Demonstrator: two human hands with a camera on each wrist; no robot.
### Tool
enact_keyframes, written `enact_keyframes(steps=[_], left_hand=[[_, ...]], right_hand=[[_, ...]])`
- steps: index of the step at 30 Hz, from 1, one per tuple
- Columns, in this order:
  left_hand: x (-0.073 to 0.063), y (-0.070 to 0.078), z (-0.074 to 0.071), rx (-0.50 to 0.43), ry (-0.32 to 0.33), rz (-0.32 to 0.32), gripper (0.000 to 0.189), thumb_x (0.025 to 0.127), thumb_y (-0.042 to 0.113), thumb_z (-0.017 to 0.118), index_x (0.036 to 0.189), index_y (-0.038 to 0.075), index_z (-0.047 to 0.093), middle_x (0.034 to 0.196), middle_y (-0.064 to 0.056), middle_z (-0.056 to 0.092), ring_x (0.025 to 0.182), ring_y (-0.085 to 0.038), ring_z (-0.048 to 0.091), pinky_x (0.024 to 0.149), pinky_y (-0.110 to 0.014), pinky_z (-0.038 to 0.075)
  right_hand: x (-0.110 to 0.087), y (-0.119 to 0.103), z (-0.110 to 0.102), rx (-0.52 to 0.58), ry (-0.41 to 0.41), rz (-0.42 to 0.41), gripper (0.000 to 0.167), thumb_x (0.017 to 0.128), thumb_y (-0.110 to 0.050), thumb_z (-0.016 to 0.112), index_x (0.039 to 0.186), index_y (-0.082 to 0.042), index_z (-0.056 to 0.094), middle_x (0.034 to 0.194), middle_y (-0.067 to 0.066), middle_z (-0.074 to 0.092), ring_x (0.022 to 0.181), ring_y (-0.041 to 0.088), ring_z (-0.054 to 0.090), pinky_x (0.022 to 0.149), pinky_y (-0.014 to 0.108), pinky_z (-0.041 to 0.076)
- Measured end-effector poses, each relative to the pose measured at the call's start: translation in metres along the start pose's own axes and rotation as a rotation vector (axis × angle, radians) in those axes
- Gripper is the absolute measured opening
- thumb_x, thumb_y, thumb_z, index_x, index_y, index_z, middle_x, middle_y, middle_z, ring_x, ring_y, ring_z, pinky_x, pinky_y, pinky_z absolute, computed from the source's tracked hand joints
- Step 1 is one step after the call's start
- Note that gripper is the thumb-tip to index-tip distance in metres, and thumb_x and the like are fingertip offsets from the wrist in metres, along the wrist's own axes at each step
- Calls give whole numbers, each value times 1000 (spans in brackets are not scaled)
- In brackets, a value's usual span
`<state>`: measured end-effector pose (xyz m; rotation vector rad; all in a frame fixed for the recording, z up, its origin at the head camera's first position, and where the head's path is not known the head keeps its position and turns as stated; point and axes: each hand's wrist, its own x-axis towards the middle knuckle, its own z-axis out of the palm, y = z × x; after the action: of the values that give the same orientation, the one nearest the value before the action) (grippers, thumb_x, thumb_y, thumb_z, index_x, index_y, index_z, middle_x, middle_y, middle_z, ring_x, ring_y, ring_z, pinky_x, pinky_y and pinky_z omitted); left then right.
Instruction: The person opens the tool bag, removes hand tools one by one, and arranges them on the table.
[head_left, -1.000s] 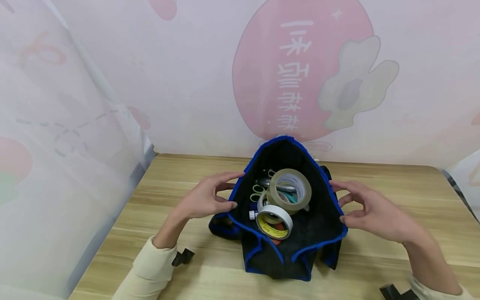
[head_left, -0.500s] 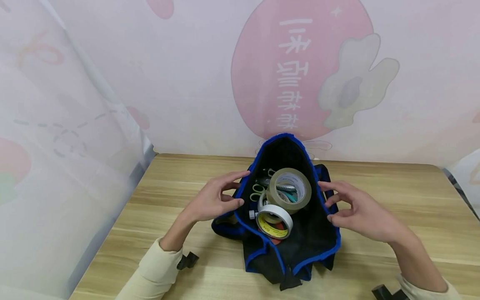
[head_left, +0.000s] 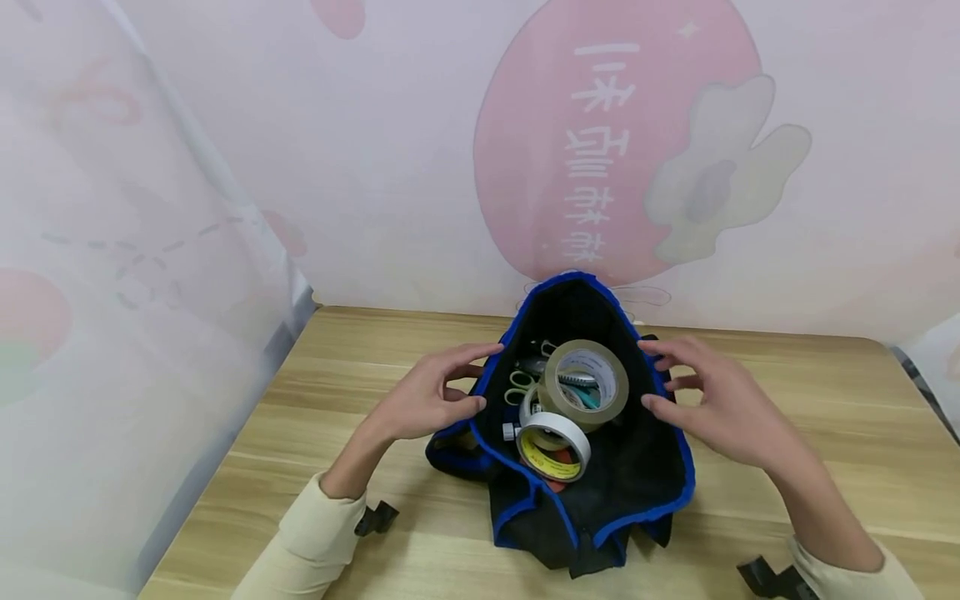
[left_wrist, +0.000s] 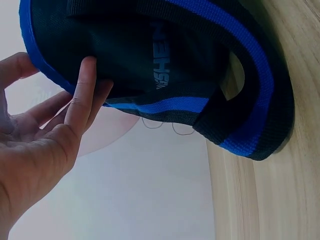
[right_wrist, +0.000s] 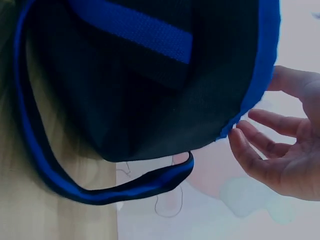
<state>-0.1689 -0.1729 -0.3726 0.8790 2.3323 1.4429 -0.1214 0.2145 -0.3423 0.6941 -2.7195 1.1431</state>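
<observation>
A black tool bag (head_left: 576, 293) with a blue-trimmed rim stands with its mouth gaping toward me. My left hand (head_left: 427, 396) pinches its left rim, thumb inside and fingers (left_wrist: 82, 95) against the outer wall. On the opposite side, my right hand (head_left: 727, 408) pinches the rim, its thumb over the inner side and the other fingers (right_wrist: 241, 142) outside. Inside lie a brown packing tape roll (head_left: 573, 347) and a white tape roll (head_left: 573, 424) with a yellow core. Scissors handles (head_left: 515, 390) show left of them. Other small tools are partly covered by the rolls.
The bag sits on a wood-grain table (head_left: 360, 342), near its back edge. A pale printed cloth (head_left: 390, 167) hangs right behind. The bag's strap (right_wrist: 100, 197) loops out at its side, and another strap (left_wrist: 262, 95) shows in the left wrist view.
My hands have come closer together, narrowing the bag's mouth. My right hand has moved left, its thumb now over the rim. Part of the bag's front edge has dropped lower.
</observation>
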Motion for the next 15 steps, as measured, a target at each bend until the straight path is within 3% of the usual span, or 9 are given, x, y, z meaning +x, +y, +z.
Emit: enact_keyframes(steps=[4,7,15], left_hand=[[0,0,0,-4,-2,6,72,96,0,67,163,12,46,170,-12,44,144,-42,57,95,-32,64],[2,0,1,-7,-6,11,72,95,0,67,163,12,46,170,-13,44,144,-42,58,94,-31,64],[4,-1,3,-8,-17,14,73,95,-1,66,163,11,46,169,-13,44,143,-41,59,96,-33,64]], right_hand=[[17,-3,1,-32,-15,-47,59,93,-9,83,147,-2,62,141,17,65,116,31,68,95,35,64],[29,-3,2,-35,-49,-55,58,94,-11,83,147,-3,61,143,19,64,120,37,69,98,52,62],[57,-1,6,-6,-122,-45,56,95,-6,79,147,0,60,149,21,61,133,42,64,107,55,56]])
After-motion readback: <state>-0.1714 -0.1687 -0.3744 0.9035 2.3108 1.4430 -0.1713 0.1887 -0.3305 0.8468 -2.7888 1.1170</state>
